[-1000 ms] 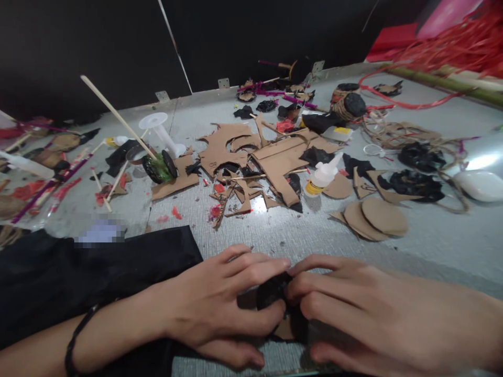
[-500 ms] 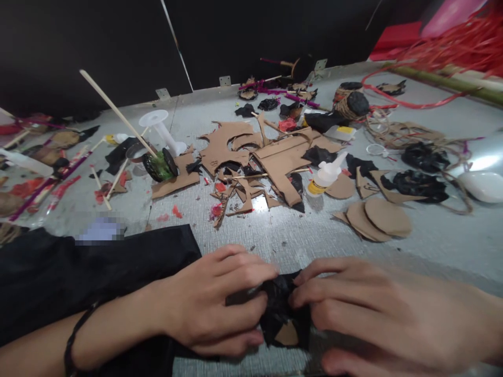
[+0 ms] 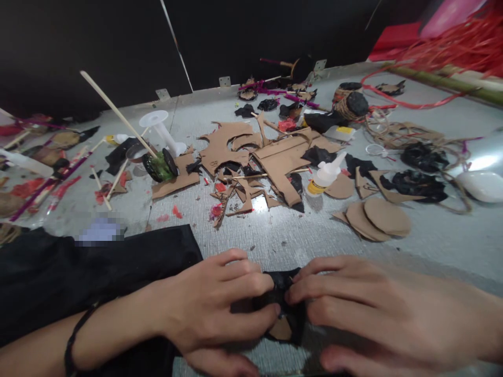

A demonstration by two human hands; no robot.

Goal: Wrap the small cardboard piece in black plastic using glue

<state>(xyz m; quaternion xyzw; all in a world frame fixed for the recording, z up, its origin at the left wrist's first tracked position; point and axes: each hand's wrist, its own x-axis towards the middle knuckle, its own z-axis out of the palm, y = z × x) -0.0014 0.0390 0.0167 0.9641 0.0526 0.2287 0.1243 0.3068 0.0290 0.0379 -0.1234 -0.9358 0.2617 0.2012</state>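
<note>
Near the front of the work surface lies a cardboard piece partly covered in black sheet (image 3: 288, 309); bare brown cardboard shows in a gap toward me. My left hand (image 3: 223, 303) bends over its left side, with the fingertips pressed on the black sheet and the thumb stretched toward me. From the other side my right hand (image 3: 353, 303) pinches the sheet's right edge with bunched fingertips. Its thumb lies lower, apart from the piece. The undersides of both hands are hidden. Beyond them rest several cut cardboard discs (image 3: 387, 217) and a yellow-labelled glue bottle (image 3: 320, 183).
Torn cardboard scraps (image 3: 228, 146) spread over the middle. A green and black wheel-like piece (image 3: 159, 166) holds an upright wooden stick, beside a white spool (image 3: 161, 131). Black cloth (image 3: 149, 256) lies at left. Twine (image 3: 412, 131) and red plastic strips (image 3: 463, 50) are at right.
My left fingers have shifted across the black sheet, and a fingertip now presses near the bare cardboard. The covered piece has moved slightly left. My right hand stays nearly in place.
</note>
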